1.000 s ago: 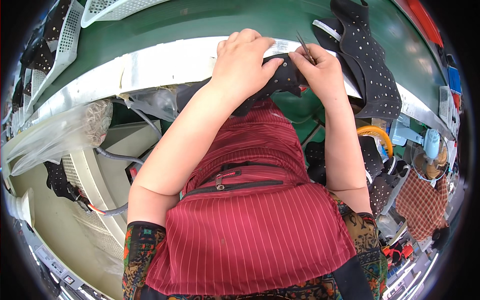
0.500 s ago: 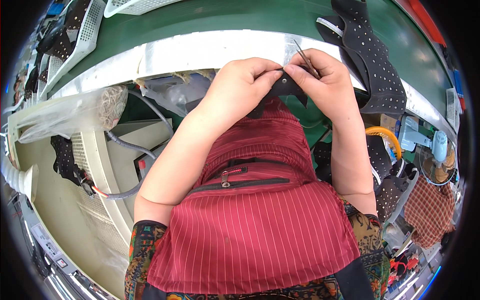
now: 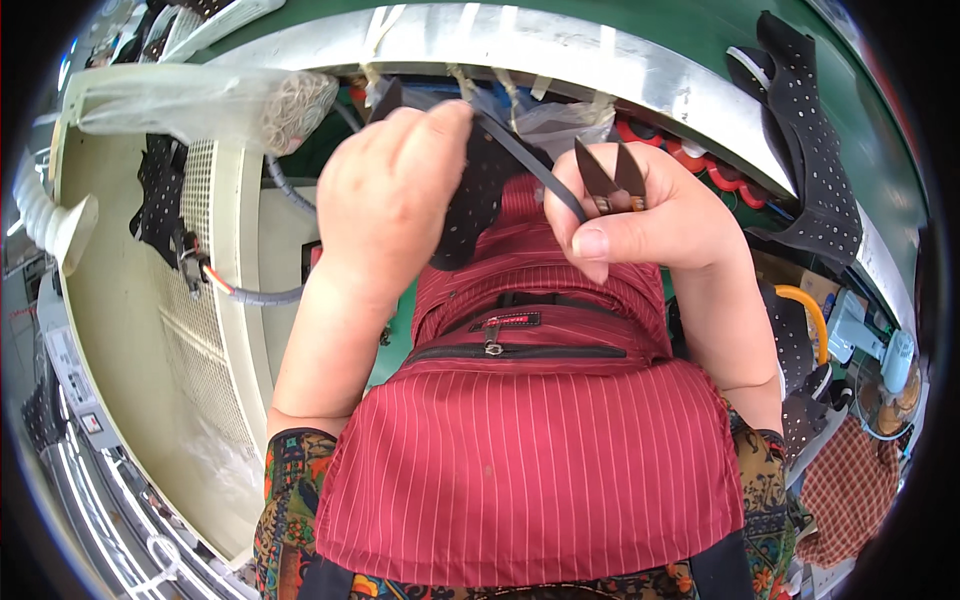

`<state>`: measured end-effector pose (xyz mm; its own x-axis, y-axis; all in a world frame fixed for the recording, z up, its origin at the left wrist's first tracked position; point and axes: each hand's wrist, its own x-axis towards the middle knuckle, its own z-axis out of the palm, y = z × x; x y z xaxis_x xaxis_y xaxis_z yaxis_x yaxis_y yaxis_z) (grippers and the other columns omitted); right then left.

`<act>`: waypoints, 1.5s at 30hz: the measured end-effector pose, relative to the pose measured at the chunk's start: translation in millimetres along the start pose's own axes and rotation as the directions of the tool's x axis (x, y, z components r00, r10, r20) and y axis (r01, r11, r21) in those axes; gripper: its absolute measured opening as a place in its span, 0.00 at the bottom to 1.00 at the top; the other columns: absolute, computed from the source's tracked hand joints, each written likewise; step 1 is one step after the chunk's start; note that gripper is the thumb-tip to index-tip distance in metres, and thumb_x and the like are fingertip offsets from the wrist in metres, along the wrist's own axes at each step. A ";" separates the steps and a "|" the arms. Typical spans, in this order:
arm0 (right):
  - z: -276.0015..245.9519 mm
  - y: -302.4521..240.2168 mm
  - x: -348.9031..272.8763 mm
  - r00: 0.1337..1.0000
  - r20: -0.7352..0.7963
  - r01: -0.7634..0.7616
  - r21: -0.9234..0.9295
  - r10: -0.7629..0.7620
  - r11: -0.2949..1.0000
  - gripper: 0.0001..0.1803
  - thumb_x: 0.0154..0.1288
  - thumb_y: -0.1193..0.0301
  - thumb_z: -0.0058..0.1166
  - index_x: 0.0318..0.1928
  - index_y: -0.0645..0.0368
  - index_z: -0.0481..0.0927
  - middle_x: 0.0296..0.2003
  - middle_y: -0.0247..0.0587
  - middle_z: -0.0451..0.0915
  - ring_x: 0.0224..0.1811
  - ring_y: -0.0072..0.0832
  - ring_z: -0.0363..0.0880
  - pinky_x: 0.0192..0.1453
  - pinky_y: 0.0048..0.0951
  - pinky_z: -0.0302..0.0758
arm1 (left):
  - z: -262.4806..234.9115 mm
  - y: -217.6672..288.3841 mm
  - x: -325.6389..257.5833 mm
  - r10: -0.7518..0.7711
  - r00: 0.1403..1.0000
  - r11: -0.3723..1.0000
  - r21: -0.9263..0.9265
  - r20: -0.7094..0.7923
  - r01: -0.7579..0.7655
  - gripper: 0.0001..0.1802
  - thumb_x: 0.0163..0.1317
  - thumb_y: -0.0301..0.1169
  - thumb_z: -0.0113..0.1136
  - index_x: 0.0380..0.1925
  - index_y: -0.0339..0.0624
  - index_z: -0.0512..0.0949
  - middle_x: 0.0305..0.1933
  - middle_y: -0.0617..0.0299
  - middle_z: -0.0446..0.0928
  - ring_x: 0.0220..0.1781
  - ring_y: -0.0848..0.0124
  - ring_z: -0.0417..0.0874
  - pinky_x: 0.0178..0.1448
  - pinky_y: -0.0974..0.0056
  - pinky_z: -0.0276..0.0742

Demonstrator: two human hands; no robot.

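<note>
My left hand (image 3: 390, 190) is closed with its back up, gripping a soft black piece dotted with small studs or holes (image 3: 472, 205) that hangs beside it. A narrow black strip (image 3: 525, 158) runs from there to my right hand (image 3: 670, 215), taut and slanting down to the right. My right fingers curl over the strip's end. The same hand also holds small thread snips (image 3: 612, 188), their dark blades pointing up and apart. Both hands are above the red striped apron (image 3: 530, 450) on my lap. My left fingertips are partly hidden.
A metal-edged green bench (image 3: 620, 60) curves across the far side. More dotted black pieces (image 3: 810, 130) lie on its right. At left are a pale machine housing (image 3: 130, 340), a hose, and a plastic bag (image 3: 190, 100). A small blue fan (image 3: 885, 360) stands at right.
My hands have moved apart and nearer to me, drawing the black strip out between them. The snips have turned so that their blades show spread. My view has shifted.
</note>
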<state>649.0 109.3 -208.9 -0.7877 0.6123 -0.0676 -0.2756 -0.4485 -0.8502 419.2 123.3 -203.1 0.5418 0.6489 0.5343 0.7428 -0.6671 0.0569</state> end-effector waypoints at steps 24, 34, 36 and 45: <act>45.5 19.8 -12.4 0.895 -0.232 -0.237 -0.971 -0.382 0.036 0.29 0.43 0.86 0.53 0.52 0.60 0.75 0.48 0.48 0.76 0.39 0.43 0.78 0.41 0.33 0.76 | -39.3 -35.5 -45.5 -0.720 0.647 0.563 -0.756 -0.250 0.334 0.04 0.68 0.25 0.50 0.40 0.37 0.69 0.28 0.68 0.73 0.28 0.84 0.70 0.32 0.77 0.66; 64.0 6.4 82.8 0.670 0.116 0.219 -0.975 -0.733 0.046 0.27 0.41 0.79 0.64 0.47 0.58 0.75 0.41 0.43 0.77 0.37 0.39 0.79 0.35 0.34 0.77 | -38.5 4.0 -32.1 -0.752 0.653 0.244 -0.882 0.091 0.403 0.03 0.67 0.25 0.51 0.36 0.37 0.70 0.25 0.65 0.76 0.27 0.82 0.75 0.32 0.74 0.71; 62.5 15.0 90.2 0.655 0.092 0.198 -0.979 -0.750 0.052 0.25 0.42 0.81 0.61 0.46 0.57 0.74 0.38 0.41 0.77 0.36 0.37 0.79 0.35 0.33 0.77 | -37.8 8.1 -31.2 -0.739 0.658 0.168 -0.905 0.148 0.392 0.03 0.68 0.25 0.51 0.38 0.37 0.70 0.28 0.66 0.76 0.30 0.83 0.74 0.34 0.76 0.70; 64.6 19.7 84.5 0.735 -0.363 -0.020 -0.856 -0.573 0.516 0.15 0.53 0.76 0.61 0.42 0.59 0.73 0.31 0.40 0.78 0.29 0.31 0.78 0.33 0.30 0.74 | -21.4 10.5 -38.0 -0.681 0.724 0.392 -0.780 0.110 0.487 0.02 0.68 0.23 0.50 0.39 0.37 0.70 0.33 0.68 0.74 0.35 0.85 0.71 0.38 0.77 0.68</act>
<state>541.4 110.1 -197.6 -0.2209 0.9432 0.2482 0.3452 0.3136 -0.8846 398.0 83.8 -204.8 -0.0704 0.9643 0.2553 0.2485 -0.2309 0.9407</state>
